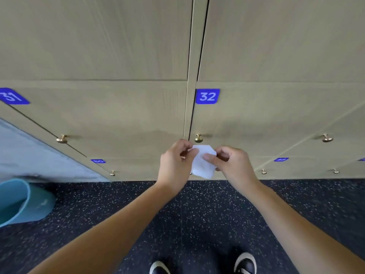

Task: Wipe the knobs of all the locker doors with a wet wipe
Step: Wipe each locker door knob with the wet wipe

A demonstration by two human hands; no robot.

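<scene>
A white wet wipe (202, 165) hangs between both hands in front of the beige locker doors. My left hand (174, 161) pinches its upper left edge and my right hand (229, 162) pinches its right side with thumb and fingers. Just above the wipe sits the brass knob (198, 138) of locker 32 (207, 96), untouched. More brass knobs show on the door of locker 31 (61, 139), at the far right (326, 138), and on the bottom row (112, 173) (263, 171) (335, 171).
A light blue bucket (25, 202) stands on the dark speckled floor (197, 214) at the left, beside a grey wall (29, 155). My two shoes (245, 264) show at the bottom edge, a step back from the lockers.
</scene>
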